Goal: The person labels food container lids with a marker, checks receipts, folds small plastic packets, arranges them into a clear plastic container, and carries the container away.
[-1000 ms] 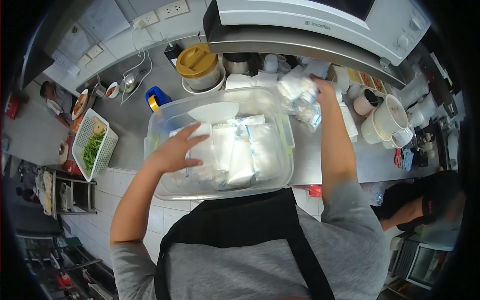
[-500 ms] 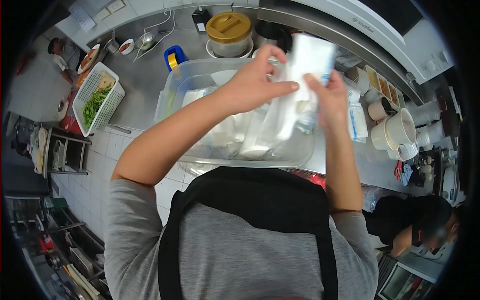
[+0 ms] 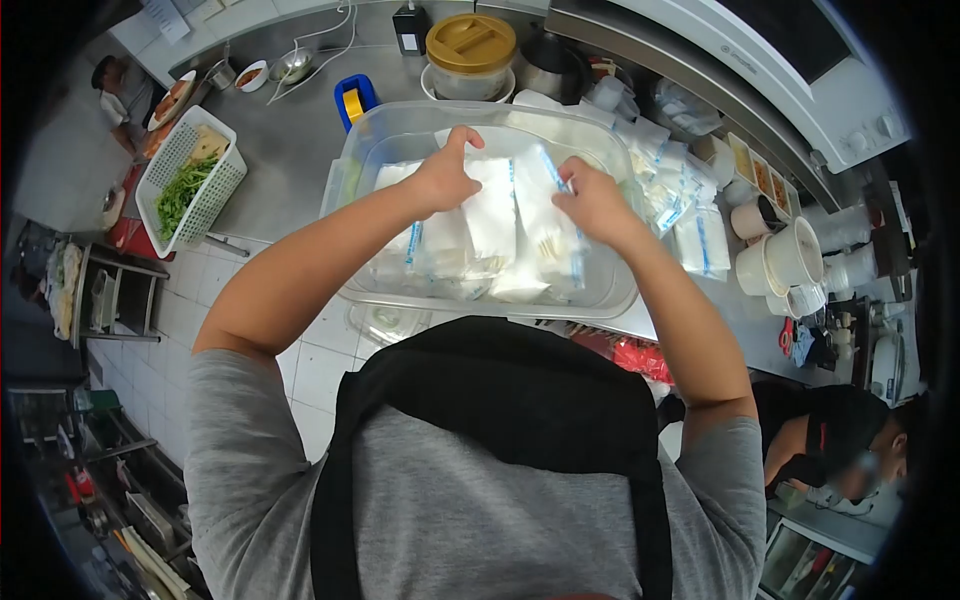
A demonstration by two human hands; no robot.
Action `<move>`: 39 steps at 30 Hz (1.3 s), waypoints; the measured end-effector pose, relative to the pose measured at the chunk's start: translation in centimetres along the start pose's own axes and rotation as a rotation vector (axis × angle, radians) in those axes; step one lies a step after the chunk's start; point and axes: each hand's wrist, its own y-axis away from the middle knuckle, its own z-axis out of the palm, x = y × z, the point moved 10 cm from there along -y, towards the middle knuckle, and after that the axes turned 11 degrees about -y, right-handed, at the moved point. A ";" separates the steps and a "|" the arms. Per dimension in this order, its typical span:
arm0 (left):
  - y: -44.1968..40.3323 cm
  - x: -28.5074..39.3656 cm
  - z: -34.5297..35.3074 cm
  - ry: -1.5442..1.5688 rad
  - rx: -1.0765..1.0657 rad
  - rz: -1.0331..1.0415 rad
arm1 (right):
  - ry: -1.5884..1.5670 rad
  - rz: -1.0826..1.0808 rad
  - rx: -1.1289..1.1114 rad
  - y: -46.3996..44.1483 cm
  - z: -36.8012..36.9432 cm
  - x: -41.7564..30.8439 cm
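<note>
A clear plastic tub [image 3: 385,125] stands in front of me with several white packets [image 3: 490,215] inside, some with blue printed edges. My right hand [image 3: 592,200] pinches the edge of a white packet [image 3: 541,195] over the right part of the tub; this packet is slightly blurred. My left hand [image 3: 447,180] is over the tub's middle, thumb and forefinger apart, close above the packets. Its other fingers are partly hidden, and whether it touches a packet is unclear.
More blue-edged white packets [image 3: 700,240] are piled right of the tub. Behind it stand a gold-lidded container [image 3: 470,45] and a blue tape dispenser [image 3: 355,100]. A white basket of greens [image 3: 190,190] is at left. Another person [image 3: 835,435] is at lower right.
Both hands have come down toward the packets in the tub. The white packet, earlier held up over the tub's far right, is now lower and further left. My left hand has moved left, away from it.
</note>
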 end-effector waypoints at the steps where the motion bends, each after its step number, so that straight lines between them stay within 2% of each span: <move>1: -0.7 -0.2 0.3 0.040 -0.032 0.003 | -0.167 0.128 -0.019 -0.4 0.1 1.0; 2: -0.9 -0.4 0.7 0.081 -0.064 0.004 | -0.334 0.257 -0.039 -0.3 0.6 1.9; 5: -1.3 -0.2 2.5 -0.443 -0.027 0.186 | 0.418 -0.160 0.050 0.7 0.8 -1.8; 8: -1.1 0.1 2.9 -0.412 -0.090 0.197 | 0.244 -0.474 0.308 1.6 -3.0 -4.8; 9: -1.1 0.6 2.6 -0.390 -0.076 0.245 | 0.030 -0.145 0.154 0.8 -4.0 -3.4; 12: -0.9 1.6 1.8 -0.546 0.017 0.310 | -0.305 0.089 0.129 0.8 -6.8 -1.7; 13: -0.9 1.8 1.6 -0.502 0.050 0.316 | -0.262 0.135 0.042 1.2 -6.4 -1.8; 15: -0.6 2.3 1.6 -0.420 0.113 0.334 | 0.098 -0.021 0.095 2.4 -5.9 -3.4; 16: 0.3 4.0 1.7 -0.411 0.121 0.445 | 0.278 -0.096 0.122 2.9 -5.4 -4.1; 17: 1.2 5.6 1.9 -0.401 0.129 0.557 | 0.328 -0.219 0.257 3.4 -6.0 -5.0; 18: 2.3 7.2 2.1 -0.390 0.136 0.669 | 0.262 -0.244 0.272 3.7 -7.0 -5.4; 21: 4.5 10.0 6.4 -0.620 -0.088 0.916 | 0.112 -0.308 0.341 5.0 -12.1 -7.6; 25: 4.1 10.9 10.6 -0.776 -0.236 0.903 | 0.019 -0.205 0.421 6.2 -19.5 -2.8; 27: 3.7 10.2 12.2 -0.837 -0.288 0.911 | -0.161 -0.005 0.443 6.4 -21.6 1.9; 29: 3.3 9.2 13.4 -0.861 -0.293 0.926 | -0.367 0.117 0.455 5.9 -22.8 7.9; 32: 3.2 9.3 13.7 -0.865 -0.323 0.916 | -0.659 0.290 0.593 4.6 -21.3 18.1; 34: 3.0 9.1 13.9 -0.847 -0.338 0.922 | -0.647 0.587 0.612 3.1 -19.2 26.9; 36: 2.9 9.1 13.9 -0.847 -0.352 0.913 | -0.682 0.732 0.736 3.5 -16.5 30.2; 38: 2.8 9.2 13.9 -0.849 -0.358 0.906 | -0.182 0.837 0.643 1.9 -16.0 30.7; 39: 2.6 9.0 14.0 -0.847 -0.357 0.905 | -0.164 0.885 0.829 3.0 -15.7 27.1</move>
